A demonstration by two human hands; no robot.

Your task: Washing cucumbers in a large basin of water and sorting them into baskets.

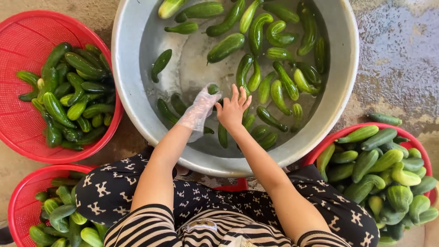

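Both hands reach into the basin: gloved left hand grasps a short dark-green cucumber, right hand splayed.

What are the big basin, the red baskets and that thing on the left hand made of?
The basin looks like dull grey metal, perhaps aluminium: a smooth, matte sheen with a rolled rim. The baskets look like moulded red plastic, glossy, with a slotted mesh wall. The glove on the left hand seems thin clear plastic film, wrinkled and see-through.

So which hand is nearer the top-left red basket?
Left. The left hand, in a clear glove, is over the basin's left half, on the basket's side. The bare right hand is just beside it, farther from the basket.
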